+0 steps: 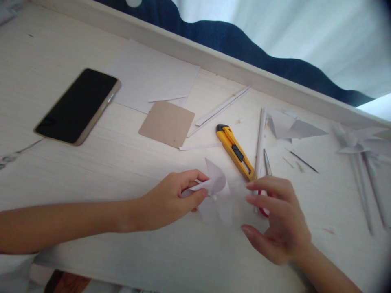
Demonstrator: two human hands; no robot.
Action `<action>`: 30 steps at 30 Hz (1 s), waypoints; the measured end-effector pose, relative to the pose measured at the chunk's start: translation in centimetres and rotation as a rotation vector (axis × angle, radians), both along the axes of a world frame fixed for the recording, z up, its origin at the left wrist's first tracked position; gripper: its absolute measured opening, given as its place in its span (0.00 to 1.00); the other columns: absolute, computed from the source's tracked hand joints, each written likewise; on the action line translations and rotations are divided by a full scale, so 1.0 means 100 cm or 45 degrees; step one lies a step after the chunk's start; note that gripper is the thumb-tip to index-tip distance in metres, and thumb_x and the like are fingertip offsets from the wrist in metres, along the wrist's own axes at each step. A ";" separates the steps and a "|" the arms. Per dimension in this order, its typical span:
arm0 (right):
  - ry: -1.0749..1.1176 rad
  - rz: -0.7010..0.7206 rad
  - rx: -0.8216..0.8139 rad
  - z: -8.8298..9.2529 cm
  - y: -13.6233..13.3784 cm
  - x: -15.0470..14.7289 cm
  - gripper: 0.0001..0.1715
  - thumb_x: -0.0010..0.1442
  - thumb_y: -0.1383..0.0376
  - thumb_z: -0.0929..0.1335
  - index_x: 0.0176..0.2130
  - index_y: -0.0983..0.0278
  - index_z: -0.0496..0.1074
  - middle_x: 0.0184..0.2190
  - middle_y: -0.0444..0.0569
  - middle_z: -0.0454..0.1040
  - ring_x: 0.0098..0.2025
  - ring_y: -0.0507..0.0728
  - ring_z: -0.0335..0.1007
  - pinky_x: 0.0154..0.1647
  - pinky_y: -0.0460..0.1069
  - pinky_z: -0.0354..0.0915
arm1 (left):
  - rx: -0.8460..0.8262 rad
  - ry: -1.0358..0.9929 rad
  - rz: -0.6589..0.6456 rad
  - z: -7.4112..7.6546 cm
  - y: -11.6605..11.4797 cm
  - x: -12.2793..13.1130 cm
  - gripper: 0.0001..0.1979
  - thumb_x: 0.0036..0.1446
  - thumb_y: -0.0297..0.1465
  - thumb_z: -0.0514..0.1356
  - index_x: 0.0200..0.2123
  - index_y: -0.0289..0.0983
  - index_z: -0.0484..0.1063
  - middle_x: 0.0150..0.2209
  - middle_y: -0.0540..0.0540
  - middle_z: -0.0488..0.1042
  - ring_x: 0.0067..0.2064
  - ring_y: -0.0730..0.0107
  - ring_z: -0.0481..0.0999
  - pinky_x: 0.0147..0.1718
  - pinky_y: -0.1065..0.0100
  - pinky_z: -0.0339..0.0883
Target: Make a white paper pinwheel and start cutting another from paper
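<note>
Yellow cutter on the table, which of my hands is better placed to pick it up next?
Your right hand, most likely: it looks empty, its fingers are spread, and it is close to the near end of the yellow cutter. Your left hand is pinching the paper pinwheel.

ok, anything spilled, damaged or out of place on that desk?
Nothing looks spilled or plainly damaged. Slightly odd: small brownish scraps lie loose beside the thin dark rod toward the desk's right, like stray debris. The paper pinwheel in the left hand is blurred low down, so creases there can't be ruled out.
</note>
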State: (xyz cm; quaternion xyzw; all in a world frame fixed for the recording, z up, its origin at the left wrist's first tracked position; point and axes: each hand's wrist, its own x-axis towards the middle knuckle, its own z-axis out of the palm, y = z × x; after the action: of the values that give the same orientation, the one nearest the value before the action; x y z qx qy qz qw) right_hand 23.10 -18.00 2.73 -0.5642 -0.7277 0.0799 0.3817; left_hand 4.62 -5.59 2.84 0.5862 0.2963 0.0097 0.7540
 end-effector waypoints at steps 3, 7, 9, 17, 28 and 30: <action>-0.228 0.147 0.141 -0.003 -0.007 0.008 0.20 0.40 0.70 0.65 0.37 0.62 0.69 0.41 0.51 0.66 0.40 0.60 0.63 0.38 0.60 0.61 | -0.148 0.019 0.018 -0.002 0.002 0.001 0.09 0.54 0.31 0.53 0.39 0.37 0.66 0.34 0.51 0.69 0.33 0.75 0.70 0.27 0.76 0.68; -0.435 0.210 0.197 -0.007 -0.011 0.011 0.17 0.41 0.67 0.68 0.36 0.60 0.71 0.41 0.49 0.66 0.38 0.58 0.62 0.38 0.58 0.61 | -0.220 0.010 0.047 -0.003 0.004 0.002 0.10 0.54 0.32 0.54 0.39 0.37 0.66 0.33 0.50 0.68 0.33 0.74 0.70 0.26 0.75 0.69; -0.468 0.187 0.170 -0.007 -0.011 0.008 0.15 0.42 0.66 0.70 0.35 0.57 0.71 0.39 0.47 0.67 0.38 0.57 0.62 0.39 0.57 0.61 | -0.225 0.005 0.048 -0.003 0.004 0.002 0.10 0.53 0.32 0.54 0.39 0.37 0.67 0.33 0.50 0.68 0.32 0.74 0.70 0.26 0.75 0.69; -0.268 0.020 -0.015 0.002 -0.002 -0.010 0.09 0.46 0.71 0.69 0.31 0.61 0.70 0.36 0.49 0.66 0.39 0.57 0.62 0.41 0.58 0.60 | -0.218 0.033 0.045 0.001 0.005 0.003 0.10 0.53 0.32 0.55 0.39 0.36 0.67 0.33 0.50 0.69 0.32 0.74 0.70 0.28 0.74 0.69; -0.049 -0.365 -0.249 0.010 0.008 -0.031 0.03 0.47 0.69 0.68 0.26 0.60 0.71 0.37 0.48 0.66 0.40 0.58 0.61 0.39 0.56 0.56 | -0.032 -0.041 0.067 0.000 0.002 0.000 0.10 0.54 0.32 0.55 0.39 0.37 0.67 0.35 0.50 0.70 0.34 0.74 0.70 0.32 0.74 0.66; -0.040 -0.396 -0.266 0.011 0.009 -0.032 0.03 0.47 0.69 0.68 0.26 0.60 0.71 0.37 0.48 0.66 0.40 0.58 0.60 0.39 0.56 0.56 | -0.032 -0.042 0.068 0.000 0.002 0.000 0.09 0.54 0.32 0.55 0.39 0.37 0.66 0.35 0.50 0.70 0.35 0.74 0.70 0.32 0.74 0.66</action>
State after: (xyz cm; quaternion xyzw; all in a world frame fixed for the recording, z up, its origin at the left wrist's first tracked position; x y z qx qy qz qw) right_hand 19.90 -17.10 3.83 -0.7077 -0.6253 0.0862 0.3174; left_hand 4.61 -5.43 2.80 0.5684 0.2997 0.0357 0.7654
